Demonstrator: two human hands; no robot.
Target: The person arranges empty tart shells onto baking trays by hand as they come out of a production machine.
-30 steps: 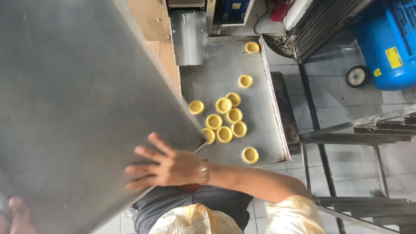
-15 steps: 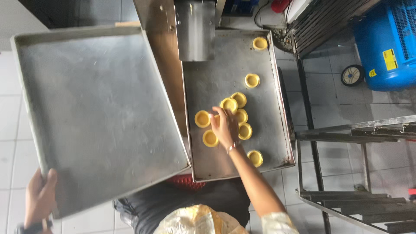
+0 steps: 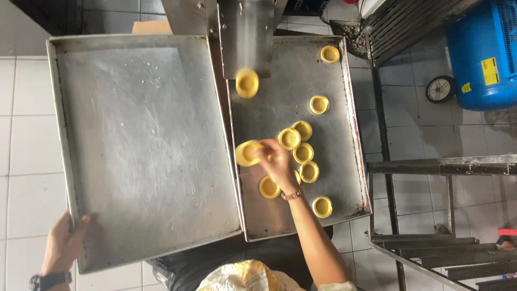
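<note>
My left hand [image 3: 63, 245] grips the near left corner of a large bare metal baking tray [image 3: 145, 145], held beside the machine. My right hand [image 3: 279, 164] is over a second metal tray [image 3: 339, 161] and holds a yellow tart shell [image 3: 247, 153] at that tray's left edge. Several more yellow tart shells lie on this tray, in a cluster [image 3: 301, 145] by my hand and singly farther off [image 3: 329, 54]. Another yellow shell [image 3: 247, 83] is blurred below the steel chute [image 3: 246, 32].
A blue machine on a small wheel [image 3: 482, 51] stands at the upper right. Metal rack bars [image 3: 447, 215] run along the right side. White floor tiles [image 3: 21, 134] show at the left. My dark clothing and a pale apron [image 3: 247, 277] are at the bottom.
The large tray has swung from tilted near the camera to flat at the left. My right hand has gone from the tray's edge to the shells and picked one up. A new shell has appeared under the chute.
</note>
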